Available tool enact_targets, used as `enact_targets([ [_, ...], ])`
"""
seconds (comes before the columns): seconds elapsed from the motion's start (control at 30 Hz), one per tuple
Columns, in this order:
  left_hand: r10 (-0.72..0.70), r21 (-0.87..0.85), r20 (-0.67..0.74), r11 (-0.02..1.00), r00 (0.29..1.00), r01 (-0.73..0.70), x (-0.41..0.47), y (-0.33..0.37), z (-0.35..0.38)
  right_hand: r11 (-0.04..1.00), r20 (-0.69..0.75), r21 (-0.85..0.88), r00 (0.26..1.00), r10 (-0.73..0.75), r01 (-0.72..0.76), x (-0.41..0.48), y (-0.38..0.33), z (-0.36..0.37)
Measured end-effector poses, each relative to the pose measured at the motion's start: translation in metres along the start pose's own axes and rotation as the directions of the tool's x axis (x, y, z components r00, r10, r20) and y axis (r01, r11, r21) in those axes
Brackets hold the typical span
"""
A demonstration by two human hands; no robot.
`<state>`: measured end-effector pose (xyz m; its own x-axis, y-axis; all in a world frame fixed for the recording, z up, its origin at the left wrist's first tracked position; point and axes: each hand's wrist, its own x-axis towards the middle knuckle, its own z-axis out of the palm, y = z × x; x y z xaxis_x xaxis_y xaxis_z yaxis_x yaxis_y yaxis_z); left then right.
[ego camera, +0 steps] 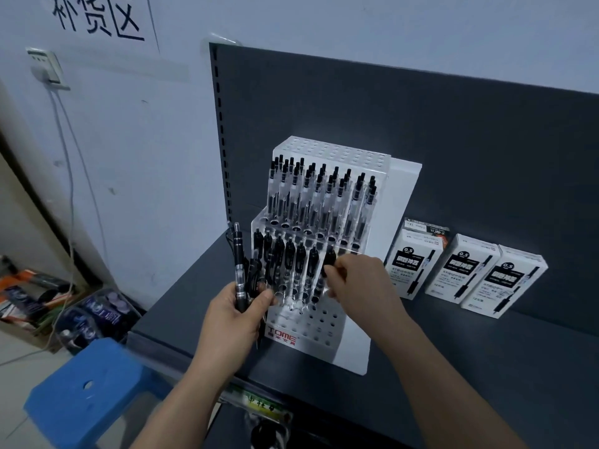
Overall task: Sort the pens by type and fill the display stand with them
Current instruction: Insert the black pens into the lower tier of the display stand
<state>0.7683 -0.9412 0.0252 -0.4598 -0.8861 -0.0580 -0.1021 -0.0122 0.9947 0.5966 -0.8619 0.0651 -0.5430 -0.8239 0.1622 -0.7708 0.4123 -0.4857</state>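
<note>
while left hand [236,314] grips pens [240,270], right hand [359,280] pinches one.

The left hand [233,322] covers the lower ends of the pens [239,264] it grips; the right hand [359,280] hides part of the black pen [329,259] it pinches. Small print on the pen boxes [466,273] is unreadable. The wall sign [97,17] runs off the top edge.

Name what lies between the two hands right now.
In the head view, the display stand's front rows lie between them: black pens standing in their holes. The left hand grips spare pens; the right hand pinches a dark pen.
</note>
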Motion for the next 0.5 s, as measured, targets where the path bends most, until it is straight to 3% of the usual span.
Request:
enact_targets([
  [0.23,0.013,-0.031,0.046,0.999,0.999,-0.011,-0.002,0.005,0.001,0.976,0.045,-0.212,0.998,-0.035,0.044,0.0,-0.008,-0.01],
  [0.5,0.031,-0.07,0.025,0.997,0.999,-0.029,-0.013,0.006,0.008,0.96,0.012,-0.239,0.989,-0.148,0.147,0.005,-0.006,-0.001],
])
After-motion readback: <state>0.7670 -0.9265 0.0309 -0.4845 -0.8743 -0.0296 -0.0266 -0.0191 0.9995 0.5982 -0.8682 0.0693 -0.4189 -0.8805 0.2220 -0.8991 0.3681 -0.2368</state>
